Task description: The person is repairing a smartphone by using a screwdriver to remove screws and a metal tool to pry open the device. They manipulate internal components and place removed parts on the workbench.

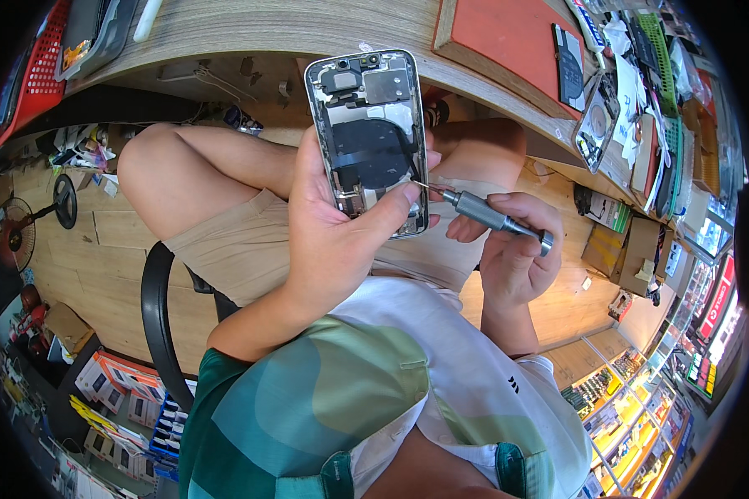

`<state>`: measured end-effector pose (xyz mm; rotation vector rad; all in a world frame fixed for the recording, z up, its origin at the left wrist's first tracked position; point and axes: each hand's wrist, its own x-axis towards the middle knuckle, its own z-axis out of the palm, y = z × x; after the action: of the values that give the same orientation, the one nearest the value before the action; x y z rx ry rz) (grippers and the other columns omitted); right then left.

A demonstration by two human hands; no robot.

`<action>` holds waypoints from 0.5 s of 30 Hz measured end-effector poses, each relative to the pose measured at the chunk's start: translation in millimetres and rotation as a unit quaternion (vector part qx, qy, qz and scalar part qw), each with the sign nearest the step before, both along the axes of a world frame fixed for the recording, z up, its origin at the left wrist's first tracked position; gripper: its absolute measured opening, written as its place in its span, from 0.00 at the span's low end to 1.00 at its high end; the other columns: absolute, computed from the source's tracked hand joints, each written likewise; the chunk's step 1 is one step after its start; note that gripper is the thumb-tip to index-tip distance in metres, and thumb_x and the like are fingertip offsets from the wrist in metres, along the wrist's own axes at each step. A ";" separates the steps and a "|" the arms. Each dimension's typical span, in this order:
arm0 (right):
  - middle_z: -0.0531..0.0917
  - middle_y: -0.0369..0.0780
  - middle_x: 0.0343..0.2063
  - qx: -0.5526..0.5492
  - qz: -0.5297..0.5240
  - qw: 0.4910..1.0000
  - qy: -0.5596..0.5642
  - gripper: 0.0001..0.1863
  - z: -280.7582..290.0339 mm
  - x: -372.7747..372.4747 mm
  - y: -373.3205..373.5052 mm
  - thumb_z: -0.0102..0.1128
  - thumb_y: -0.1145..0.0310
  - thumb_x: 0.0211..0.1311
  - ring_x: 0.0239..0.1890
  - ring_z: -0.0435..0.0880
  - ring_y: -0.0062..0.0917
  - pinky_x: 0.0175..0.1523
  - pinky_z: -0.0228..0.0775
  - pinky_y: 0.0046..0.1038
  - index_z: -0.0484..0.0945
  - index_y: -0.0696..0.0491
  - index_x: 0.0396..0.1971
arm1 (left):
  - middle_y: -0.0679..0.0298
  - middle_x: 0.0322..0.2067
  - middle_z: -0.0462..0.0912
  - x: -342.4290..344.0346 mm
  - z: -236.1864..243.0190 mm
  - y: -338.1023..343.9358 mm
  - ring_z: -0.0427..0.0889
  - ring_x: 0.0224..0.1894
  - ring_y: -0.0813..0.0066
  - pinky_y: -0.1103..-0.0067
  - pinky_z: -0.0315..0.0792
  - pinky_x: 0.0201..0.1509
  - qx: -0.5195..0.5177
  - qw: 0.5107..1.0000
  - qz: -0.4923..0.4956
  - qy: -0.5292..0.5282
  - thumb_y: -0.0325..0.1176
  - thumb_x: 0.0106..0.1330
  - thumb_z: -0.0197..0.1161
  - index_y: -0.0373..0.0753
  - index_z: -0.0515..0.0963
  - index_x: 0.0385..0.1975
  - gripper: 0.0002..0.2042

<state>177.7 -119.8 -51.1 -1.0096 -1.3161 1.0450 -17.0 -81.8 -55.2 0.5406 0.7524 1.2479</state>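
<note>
An opened smartphone [373,150], its back off and its inner parts bare, is held upright above my lap. My left hand [333,200] grips it from the left and below, with the thumb lying across its lower part and fingertips showing at the right edge. In my right hand [516,249] is a grey metal screwdriver [483,211], held between thumb and fingers. Its thin tip points left at the phone's lower right edge, close to my left thumb. Whether the tip touches a screw is too small to tell.
The wooden desk edge [266,51] runs ahead of me, with a red-topped board [508,50] on it. Small phone parts, papers and a green basket [657,58] crowd the right side. A red basket [43,75] stands far left. The chair's black armrest [160,324] is beside me.
</note>
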 end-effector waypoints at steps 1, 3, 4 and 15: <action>0.86 0.51 0.42 0.001 0.002 1.000 0.000 0.31 -0.8 0.4 -0.2 0.57 0.47 0.80 0.36 0.90 0.33 0.42 0.84 0.34 0.74 0.67 0.56 | 0.50 0.58 0.81 0.1 -0.2 -0.1 0.86 0.60 0.61 0.67 0.87 0.58 0.000 1.000 0.001 0.001 0.10 0.68 0.61 0.34 0.60 0.66 0.29; 0.86 0.51 0.42 0.002 0.002 1.000 0.001 0.31 -0.9 -0.2 -0.8 0.57 0.47 0.80 0.36 0.90 0.33 0.42 0.85 0.33 0.74 0.67 0.56 | 0.49 0.58 0.81 0.2 -0.8 -0.3 0.86 0.60 0.61 0.68 0.87 0.57 0.001 1.000 0.002 0.001 0.10 0.68 0.61 0.34 0.60 0.67 0.29; 0.86 0.51 0.43 0.002 -0.001 1.000 0.002 0.31 0.1 -1.1 -1.8 0.57 0.47 0.80 0.36 0.90 0.33 0.42 0.85 0.33 0.74 0.67 0.55 | 0.49 0.58 0.81 0.2 -1.3 -0.5 0.86 0.60 0.61 0.67 0.88 0.56 0.001 1.000 0.001 -0.002 0.10 0.68 0.61 0.34 0.60 0.67 0.29; 0.85 0.52 0.40 0.042 -0.006 0.999 0.004 0.30 -1.7 5.2 3.0 0.54 0.48 0.82 0.33 0.88 0.32 0.40 0.84 0.35 0.73 0.66 0.55 | 0.49 0.60 0.80 -3.2 3.9 -0.7 0.85 0.61 0.59 0.62 0.90 0.57 -0.032 0.999 -0.018 -0.033 0.12 0.72 0.59 0.37 0.59 0.68 0.27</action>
<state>182.8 -116.7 -52.8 -0.9470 -1.3345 0.9756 -20.2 -82.5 -51.4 0.4571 0.7213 1.1982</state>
